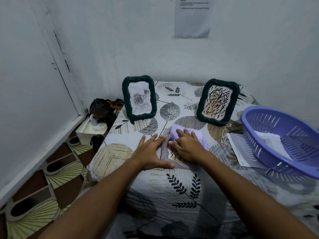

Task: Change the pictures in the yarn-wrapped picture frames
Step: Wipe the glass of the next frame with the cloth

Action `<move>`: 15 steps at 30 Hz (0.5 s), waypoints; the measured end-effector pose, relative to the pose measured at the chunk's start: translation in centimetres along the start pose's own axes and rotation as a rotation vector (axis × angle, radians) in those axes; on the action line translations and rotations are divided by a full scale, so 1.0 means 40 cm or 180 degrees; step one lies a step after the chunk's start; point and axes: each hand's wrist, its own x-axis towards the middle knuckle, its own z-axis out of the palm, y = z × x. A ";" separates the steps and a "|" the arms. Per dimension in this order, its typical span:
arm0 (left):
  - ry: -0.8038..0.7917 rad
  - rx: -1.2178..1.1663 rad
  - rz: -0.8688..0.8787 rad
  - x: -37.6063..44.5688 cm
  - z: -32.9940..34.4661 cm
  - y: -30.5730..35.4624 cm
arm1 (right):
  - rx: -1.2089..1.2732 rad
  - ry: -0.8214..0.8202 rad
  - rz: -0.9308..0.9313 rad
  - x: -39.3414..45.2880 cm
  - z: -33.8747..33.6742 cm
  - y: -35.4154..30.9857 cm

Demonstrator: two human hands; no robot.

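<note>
Both frames stood upright beyond the hands
The left hand is laid flat, fingers spread, nearer the rose frame; the right hand is pressed on a lilac cloth, below the scribble frame.

My right grip covers the near part of the soft lilac cloth, so its full shape can't be told. White paper sheets lie partly under the purple slotted plastic basket; print too small to read. Basket cut off by right edge. White printed notice on the wall cut off at top, text blurred. Dark bag pile w/ brown straps is partly behind the patterned-cloth bench; contents unclear.
</note>
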 end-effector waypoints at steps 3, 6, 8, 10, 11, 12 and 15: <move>0.0011 0.0004 -0.0001 0.000 0.001 0.001 | -0.0038 -0.0048 -0.0107 -0.029 0.002 0.006; 0.0014 -0.0007 0.0011 -0.002 0.000 0.002 | -0.0096 -0.0059 -0.0049 -0.011 0.001 0.019; 0.0017 -0.0047 0.0007 -0.002 -0.001 0.001 | -0.0131 -0.0030 0.0083 0.016 -0.003 0.027; 0.0014 -0.0065 0.0002 -0.002 -0.002 0.000 | -0.0108 -0.0006 0.0205 0.045 -0.010 0.033; 0.0004 -0.0075 0.0001 -0.002 -0.002 0.001 | -0.0081 -0.0017 0.0243 0.057 -0.015 0.033; 0.0002 -0.0082 0.0001 -0.002 -0.001 0.001 | -0.0054 -0.0040 0.0256 0.066 -0.021 0.032; -0.0003 -0.0073 0.0015 -0.002 -0.002 0.000 | -0.0024 -0.0102 0.0184 0.074 -0.031 0.019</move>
